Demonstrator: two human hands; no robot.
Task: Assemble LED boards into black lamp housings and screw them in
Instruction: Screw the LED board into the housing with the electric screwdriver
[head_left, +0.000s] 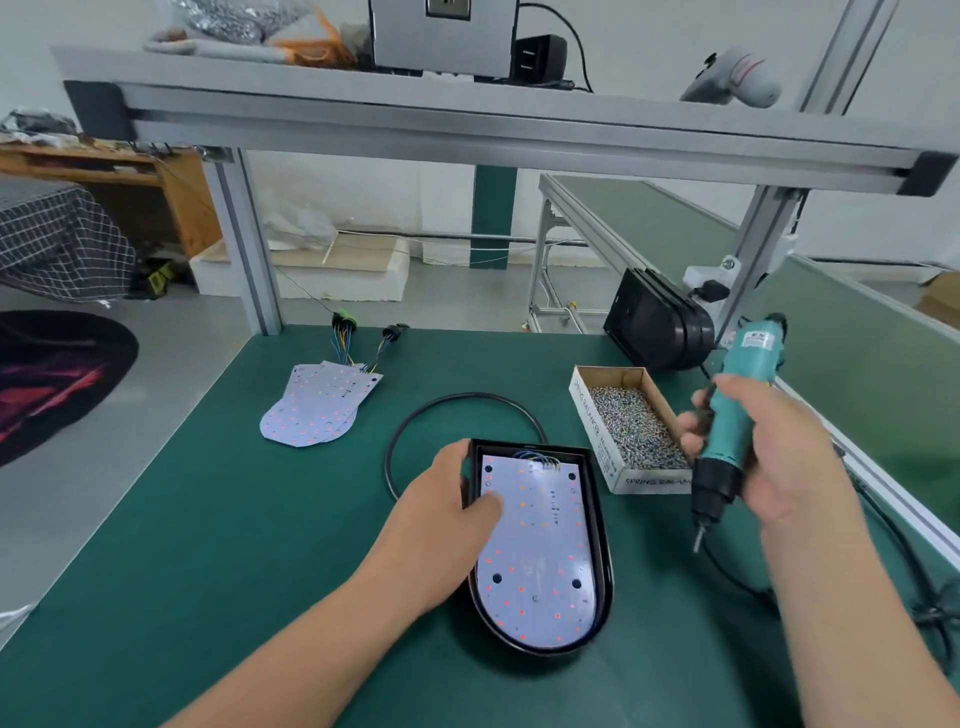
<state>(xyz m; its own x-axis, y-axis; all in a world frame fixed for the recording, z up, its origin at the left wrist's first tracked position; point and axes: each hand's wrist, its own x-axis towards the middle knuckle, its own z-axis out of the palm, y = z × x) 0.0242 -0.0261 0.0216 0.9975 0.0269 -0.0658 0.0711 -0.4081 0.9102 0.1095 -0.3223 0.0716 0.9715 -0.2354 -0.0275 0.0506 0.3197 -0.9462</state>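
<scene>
1. The step in hand, as I judge it, is fastening the white D-shaped LED board (540, 551). It lies flat inside the glossy black plastic lamp housing (605, 564) at the middle of the matt green worktop (208, 519).
2. The left hand (447, 519) steadies it from 9 o'clock, with the thumb pressing the board's face and the fingers (461, 453) curled over the housing's wall, clamped on it. That pressure should be kept up so the thin, stiff sheet cannot shift off its holes.
3. The right hand (774, 457), at 3 o'clock from the housing, has its fingers wrapped tight round the teal electric screwdriver (743, 395). The bit points down, clear of the worktop. Whether the tip carries a screw I cannot tell.
4. The bit should come down upright over a dark corner hole. A tilted bit would likely skid on the smooth board and mark the tiny red and amber LEDs.
5. Small silvery screws (636, 421) fill the open brown cardboard box (655, 481) at 1 o'clock, just beside the driver.
6. A thin black rubber ring (415, 415) loops round at 11 o'clock. Wired spare white boards (317, 410) are fanned out further off at 10 o'clock.
</scene>
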